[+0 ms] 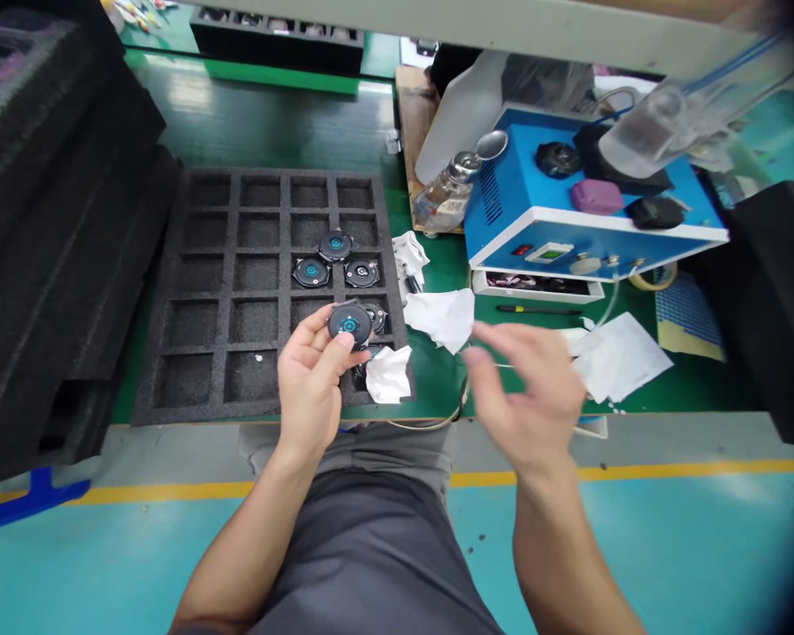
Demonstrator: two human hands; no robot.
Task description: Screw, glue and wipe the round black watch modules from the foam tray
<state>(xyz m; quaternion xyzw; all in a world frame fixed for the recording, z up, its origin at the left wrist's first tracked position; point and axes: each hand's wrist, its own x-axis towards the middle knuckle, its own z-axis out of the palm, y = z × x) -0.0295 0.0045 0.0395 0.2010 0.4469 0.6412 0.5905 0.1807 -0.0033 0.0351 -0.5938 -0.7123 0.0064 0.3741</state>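
My left hand (314,370) grips a round black watch case (349,325) with a blue mark on its face, thumb across the front. The case is over the lower right of a dark foam tray (225,287). Several similar watch cases lie in and across the tray's right-hand compartments, among them one (335,245) with a blue mark and one (361,273) with a pale mark. A crumpled white wipe (389,375) partly covers another. My right hand (526,379), blurred, has thumb and forefinger apart beside a white cloth (442,317); contact with the cloth is unclear.
A blue machine (595,234) stands at the right, with a glass bottle (448,198) beside it. Black foam trays (66,238) are stacked at the left. A pen (539,310), white sheets (625,357) and a thin cable (430,425) lie near the front edge.
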